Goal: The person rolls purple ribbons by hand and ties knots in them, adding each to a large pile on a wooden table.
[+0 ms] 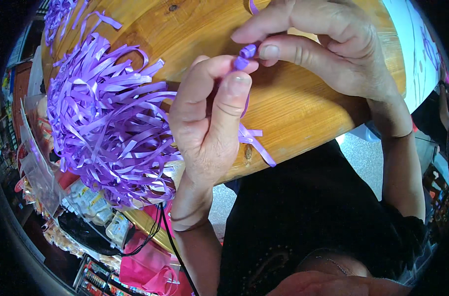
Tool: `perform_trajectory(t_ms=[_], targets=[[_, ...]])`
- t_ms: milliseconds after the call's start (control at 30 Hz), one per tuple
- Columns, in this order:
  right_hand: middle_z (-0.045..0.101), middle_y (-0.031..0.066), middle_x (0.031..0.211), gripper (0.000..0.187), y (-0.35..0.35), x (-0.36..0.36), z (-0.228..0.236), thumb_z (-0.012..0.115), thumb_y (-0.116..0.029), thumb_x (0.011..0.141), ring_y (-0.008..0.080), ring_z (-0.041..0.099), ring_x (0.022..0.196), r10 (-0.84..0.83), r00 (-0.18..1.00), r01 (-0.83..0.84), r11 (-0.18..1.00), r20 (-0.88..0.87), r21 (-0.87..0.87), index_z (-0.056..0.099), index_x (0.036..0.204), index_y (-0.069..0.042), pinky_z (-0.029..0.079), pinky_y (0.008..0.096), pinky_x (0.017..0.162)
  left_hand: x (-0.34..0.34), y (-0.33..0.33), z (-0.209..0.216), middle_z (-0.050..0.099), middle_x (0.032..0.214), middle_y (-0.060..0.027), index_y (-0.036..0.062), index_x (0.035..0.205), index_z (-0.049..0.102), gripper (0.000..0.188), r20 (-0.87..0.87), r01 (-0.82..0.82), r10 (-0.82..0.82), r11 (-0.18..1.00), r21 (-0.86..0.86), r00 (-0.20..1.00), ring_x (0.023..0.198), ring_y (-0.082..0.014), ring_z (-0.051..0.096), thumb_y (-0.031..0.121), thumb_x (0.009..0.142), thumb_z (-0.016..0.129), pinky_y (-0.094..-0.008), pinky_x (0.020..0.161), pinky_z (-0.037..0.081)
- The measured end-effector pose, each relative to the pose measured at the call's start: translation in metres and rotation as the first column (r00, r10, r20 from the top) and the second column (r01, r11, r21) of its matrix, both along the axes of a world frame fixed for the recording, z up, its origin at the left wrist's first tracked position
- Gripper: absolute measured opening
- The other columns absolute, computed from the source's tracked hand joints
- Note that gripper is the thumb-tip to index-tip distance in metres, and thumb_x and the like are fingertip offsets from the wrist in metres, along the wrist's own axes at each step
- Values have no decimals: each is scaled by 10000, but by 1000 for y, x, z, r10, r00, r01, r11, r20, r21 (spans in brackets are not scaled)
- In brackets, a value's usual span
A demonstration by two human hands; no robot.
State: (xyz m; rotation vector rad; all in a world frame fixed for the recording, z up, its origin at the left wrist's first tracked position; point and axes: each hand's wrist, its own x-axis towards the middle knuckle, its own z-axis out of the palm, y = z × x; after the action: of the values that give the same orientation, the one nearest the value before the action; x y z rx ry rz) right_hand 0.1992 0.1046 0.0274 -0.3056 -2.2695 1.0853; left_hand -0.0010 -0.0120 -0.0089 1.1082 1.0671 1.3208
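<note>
Between my two hands is a small purple ribbon knot (245, 55), folded or twisted into a tight bud shape. My left hand (207, 108) pinches its lower part between thumb and forefinger. My right hand (323, 47) is at its upper side, thumb tip and fingers curled close to it; whether they press on the ribbon is hard to tell. Loose purple ribbon ends (256, 143) hang below my left hand over the table edge. A big heap of cut purple ribbon strips (106, 118) lies just left of my left hand.
The round wooden table (303, 113) curves around in front of me. More purple ribbon (61, 19) lies at its far left. Clear plastic bags (39, 170), a pink bag (145, 266) and black cords (165, 237) are at the lower left. A white surface (407, 44) stands at the right.
</note>
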Motion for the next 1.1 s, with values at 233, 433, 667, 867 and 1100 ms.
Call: perform_trajectory(t_ms=[233, 433, 667, 867, 1100], targets=[[734, 101, 1016, 240, -5, -2, -14, 676, -24, 972, 130, 686, 848, -163, 958, -18, 784, -234, -620, 681, 1210, 2, 569, 243, 757, -6, 8, 1, 636, 1182, -104, 6, 1120, 736, 172, -100, -69, 105, 948, 310, 989, 1008, -141, 599, 98, 988, 676, -269, 904, 474], [720, 117, 990, 330, -9, -2, -4, 650, -17, 990, 142, 690, 853, -50, 952, -220, 570, -301, -792, 532, 1298, -10, 572, 241, 741, 8, 7, 10, 576, 1403, -265, -28, 1034, 755, 273, 52, -9, -6, 955, 298, 999, 1355, -341, 505, 212, 993, 631, -503, 1159, 342], [713, 124, 972, 262, -21, -6, 13, 674, -22, 983, 150, 701, 827, -82, 959, -181, 555, -270, -812, 528, 1199, 8, 584, 246, 706, 22, 2, 18, 577, 1413, -259, -55, 1052, 753, 255, 174, -76, 11, 924, 374, 985, 1277, -322, 563, 165, 989, 640, -481, 1097, 411], [716, 137, 994, 213, -23, -4, 13, 712, -77, 955, 192, 707, 831, -67, 942, -227, 597, -330, -770, 611, 1127, -1, 582, 293, 729, 30, 0, 17, 648, 1316, -201, -55, 1101, 746, 185, 353, -165, 15, 902, 398, 935, 1137, -250, 651, 54, 984, 652, -398, 952, 538], [718, 143, 990, 202, -36, -27, 28, 694, -125, 974, 223, 713, 825, -303, 872, 395, 900, -384, 187, 618, 1118, -5, 588, 333, 748, 28, -8, 27, 679, 1224, -149, -47, 1086, 746, 167, 393, -272, 160, 930, 247, 906, 1096, -213, 635, 50, 964, 687, -363, 980, 485]])
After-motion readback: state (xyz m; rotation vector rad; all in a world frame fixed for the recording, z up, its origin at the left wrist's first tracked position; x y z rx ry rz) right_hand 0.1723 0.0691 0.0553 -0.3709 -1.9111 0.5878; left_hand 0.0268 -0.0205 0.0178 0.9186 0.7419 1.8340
